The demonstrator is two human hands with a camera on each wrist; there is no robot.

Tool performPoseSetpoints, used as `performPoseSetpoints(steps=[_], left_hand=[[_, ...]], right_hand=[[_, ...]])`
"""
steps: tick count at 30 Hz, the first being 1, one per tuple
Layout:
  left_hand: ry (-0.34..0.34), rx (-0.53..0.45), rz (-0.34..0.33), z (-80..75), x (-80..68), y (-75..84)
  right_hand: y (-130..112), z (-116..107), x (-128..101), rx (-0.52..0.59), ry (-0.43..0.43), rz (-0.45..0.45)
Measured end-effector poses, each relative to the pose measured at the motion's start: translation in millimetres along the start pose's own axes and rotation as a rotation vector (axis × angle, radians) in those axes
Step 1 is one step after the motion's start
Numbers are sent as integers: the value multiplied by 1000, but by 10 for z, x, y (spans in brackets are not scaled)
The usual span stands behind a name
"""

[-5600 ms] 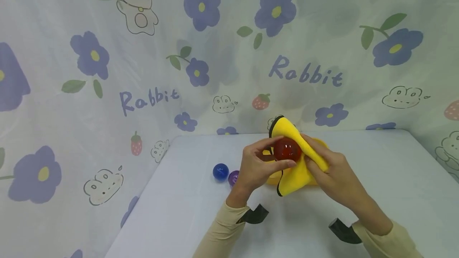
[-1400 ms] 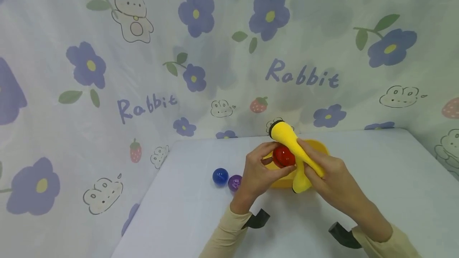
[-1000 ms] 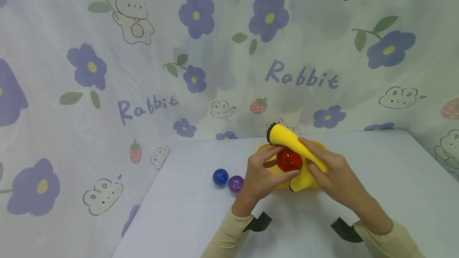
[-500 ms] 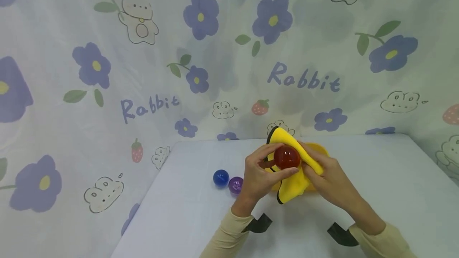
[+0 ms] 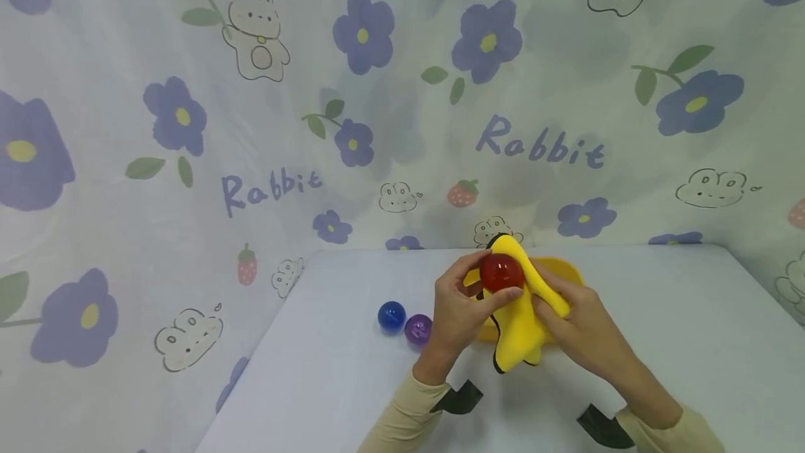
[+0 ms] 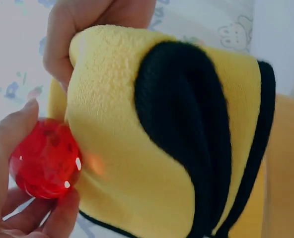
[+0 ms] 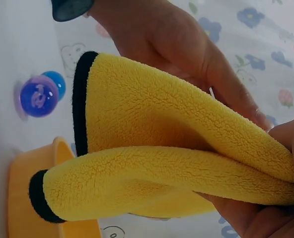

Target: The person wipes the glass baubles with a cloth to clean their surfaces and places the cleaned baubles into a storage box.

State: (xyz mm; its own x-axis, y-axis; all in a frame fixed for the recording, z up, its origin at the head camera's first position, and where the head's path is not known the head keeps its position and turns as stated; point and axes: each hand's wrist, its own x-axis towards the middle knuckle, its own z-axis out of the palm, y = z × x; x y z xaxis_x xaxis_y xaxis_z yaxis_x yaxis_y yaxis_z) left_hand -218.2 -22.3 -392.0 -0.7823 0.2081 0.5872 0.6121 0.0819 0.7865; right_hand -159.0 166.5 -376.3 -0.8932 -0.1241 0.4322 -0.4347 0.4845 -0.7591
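Between the thumb and fingers of my left hand [image 5: 458, 313] is a clear red ball [image 5: 501, 273], raised above the table. My right hand [image 5: 581, 320] grips a yellow cloth [image 5: 518, 331] with a black edge, bunched at its fingers and hanging down in folds. The cloth lies against the far right side of the ball. In the left wrist view the red ball [image 6: 46, 158] meets the fleecy cloth [image 6: 122, 129]. The right wrist view shows two folds of the cloth [image 7: 152, 109], which hide the ball there.
A yellow basin [image 5: 562, 271] stands on the table behind the hands, partly covered by them and the cloth. Left of my left hand, a blue ball [image 5: 391, 317] and a purple ball [image 5: 418, 330] lie side by side on the white table [image 5: 314, 369]. A printed curtain hangs behind.
The cloth has shifted and refolded around the red ball, and its lower corner now hangs lower. Both hands keep their holds. The blue and purple balls stay where they were.
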Motion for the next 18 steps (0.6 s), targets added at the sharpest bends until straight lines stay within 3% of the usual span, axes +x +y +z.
performPoseSetpoints(steps=[12,18], left_hand=[[-68,137,-79,-59,13,-8],[-115,100,-168,-44,13,-13]], right_hand=[[-46,-57,-36,-87,90,-47],[-68,-66,-33,-126,147,-152]])
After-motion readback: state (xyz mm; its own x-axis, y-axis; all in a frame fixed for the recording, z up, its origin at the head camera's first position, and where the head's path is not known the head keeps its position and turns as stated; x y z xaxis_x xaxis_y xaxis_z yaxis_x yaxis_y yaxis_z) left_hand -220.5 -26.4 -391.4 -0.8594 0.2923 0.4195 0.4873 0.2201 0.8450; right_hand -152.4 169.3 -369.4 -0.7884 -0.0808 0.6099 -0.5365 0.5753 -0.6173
